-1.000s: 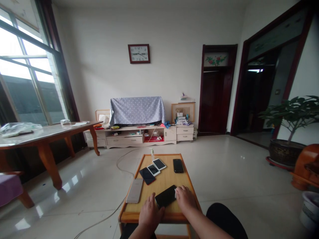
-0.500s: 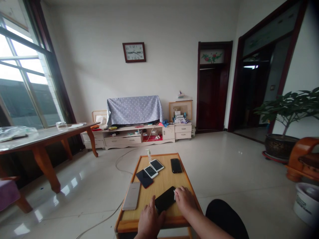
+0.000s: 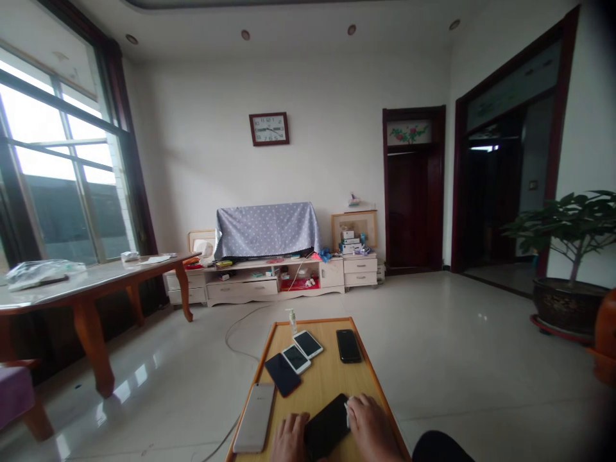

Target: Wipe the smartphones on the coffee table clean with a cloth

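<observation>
- Resting on the near end of a low wooden table [image 3: 317, 369], the left hand [image 3: 290, 439] lies just left of a black smartphone [image 3: 327, 427]; its fingers look loosely curved, and any grip on the phone cannot be told.
- Pressing against the phone's right edge, the right hand [image 3: 371, 427] has its fingers bunched on a white scrap [image 3: 347, 414], cloth or tissue.
- Lying slantwise, the phone's long axis runs from near left to far right, its far end toward the right hand, which covers more of it.
- Sitting farther along the table are a silver smartphone [image 3: 253, 418], a dark smartphone [image 3: 282, 375], two white smartphones [image 3: 302, 351], another black smartphone [image 3: 348, 346] and a pump bottle [image 3: 291, 321].
</observation>
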A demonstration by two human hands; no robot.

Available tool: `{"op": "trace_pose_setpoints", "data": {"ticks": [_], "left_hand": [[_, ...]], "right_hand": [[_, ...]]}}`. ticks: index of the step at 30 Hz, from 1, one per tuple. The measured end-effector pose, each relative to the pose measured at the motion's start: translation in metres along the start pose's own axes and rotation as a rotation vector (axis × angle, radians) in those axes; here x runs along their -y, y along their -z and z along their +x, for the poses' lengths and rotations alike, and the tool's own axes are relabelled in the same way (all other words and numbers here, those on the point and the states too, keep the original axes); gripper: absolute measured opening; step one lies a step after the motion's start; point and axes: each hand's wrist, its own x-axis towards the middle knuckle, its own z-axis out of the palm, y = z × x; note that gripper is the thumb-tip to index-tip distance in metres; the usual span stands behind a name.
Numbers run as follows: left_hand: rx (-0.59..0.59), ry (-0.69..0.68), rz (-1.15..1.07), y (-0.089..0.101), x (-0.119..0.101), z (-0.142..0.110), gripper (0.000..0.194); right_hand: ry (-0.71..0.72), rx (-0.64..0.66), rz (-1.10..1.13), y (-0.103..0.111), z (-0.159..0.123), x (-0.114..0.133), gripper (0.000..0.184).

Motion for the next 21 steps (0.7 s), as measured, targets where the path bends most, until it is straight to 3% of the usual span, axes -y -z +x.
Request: {"op": "trace_pose_setpoints", "data": {"ticks": [4, 11, 17, 21], "left_hand": [[-0.038, -0.009, -0.033, -0.002, 0.001, -0.006, 0.068], [-0.165, -0.001, -0.026, -0.009, 0.0, -0.014, 0.063], [-0.173, 0.004, -0.031, -0.006, -0.005, -0.018, 0.058], [-0.196, -0.016, -0.066, -0.007, -0.003, -0.017, 0.057]], "right_hand": [[0.018, -0.028, -0.014, 0.001, 0.001, 0.006, 0.027], [-0.017, 0.017, -0.069, -0.006, 0.008, 0.026, 0.036], [0.077, 0.106, -0.037, -0.015, -0.019, 0.057, 0.038], [0.171, 0.198, 0.011, -0.009, -0.036, 0.069, 0.042]]}}
